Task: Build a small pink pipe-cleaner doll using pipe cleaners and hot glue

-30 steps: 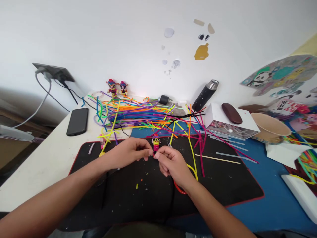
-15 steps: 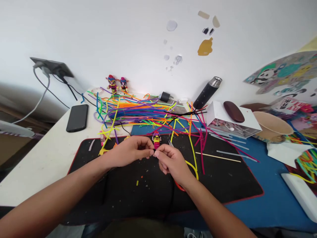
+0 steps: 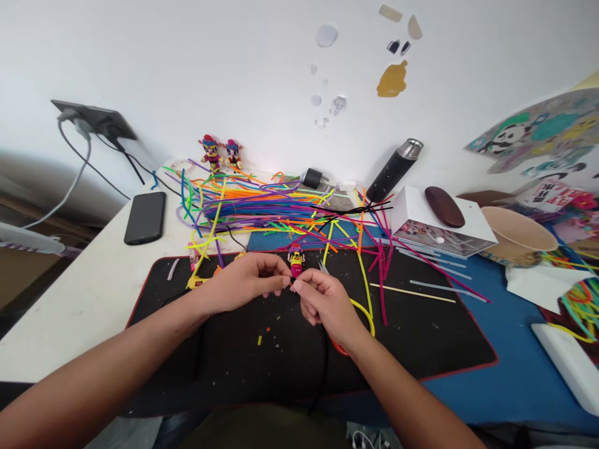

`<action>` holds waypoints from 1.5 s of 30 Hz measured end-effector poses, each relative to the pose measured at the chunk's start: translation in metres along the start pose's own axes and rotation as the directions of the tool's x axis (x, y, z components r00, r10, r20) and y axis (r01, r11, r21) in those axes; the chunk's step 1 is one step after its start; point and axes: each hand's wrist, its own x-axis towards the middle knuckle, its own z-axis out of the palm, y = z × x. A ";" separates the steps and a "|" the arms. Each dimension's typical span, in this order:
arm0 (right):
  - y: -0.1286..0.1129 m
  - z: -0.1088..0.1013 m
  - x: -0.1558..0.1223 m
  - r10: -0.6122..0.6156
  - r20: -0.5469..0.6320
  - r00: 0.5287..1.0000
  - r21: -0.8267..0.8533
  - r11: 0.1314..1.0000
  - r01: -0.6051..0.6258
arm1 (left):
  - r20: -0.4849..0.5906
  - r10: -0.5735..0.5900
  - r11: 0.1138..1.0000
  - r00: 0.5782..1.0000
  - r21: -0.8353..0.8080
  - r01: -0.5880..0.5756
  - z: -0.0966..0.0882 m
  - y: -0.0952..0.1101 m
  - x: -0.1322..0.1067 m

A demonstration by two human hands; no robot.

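Observation:
My left hand and my right hand meet over the black mat, fingertips pinched together. Between them is a small black piece, mostly covered by the fingers, its kind too small to make out. Just behind the fingertips lies a little doll figure with a yellow face and magenta body. Scissors lie partly under my right hand, their blades pointing away and an orange-red handle showing below the wrist. Beside my left wrist is a yellow glue gun, partly hidden by the forearm.
A heap of coloured pipe cleaners spreads behind the black mat. Two finished dolls stand by the wall. A phone lies left; a black flask, white box and wooden stick are right.
Both hands stay pinched together at the black piece, with only slight finger movement. The camera view has shifted a little, so more of the doll figure shows.

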 end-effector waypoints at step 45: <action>0.008 -0.006 0.002 -0.024 0.077 0.997 -0.055 0.998 0.028 | 0.096 -0.041 0.976 0.995 0.219 0.019 -0.008 0.007 0.007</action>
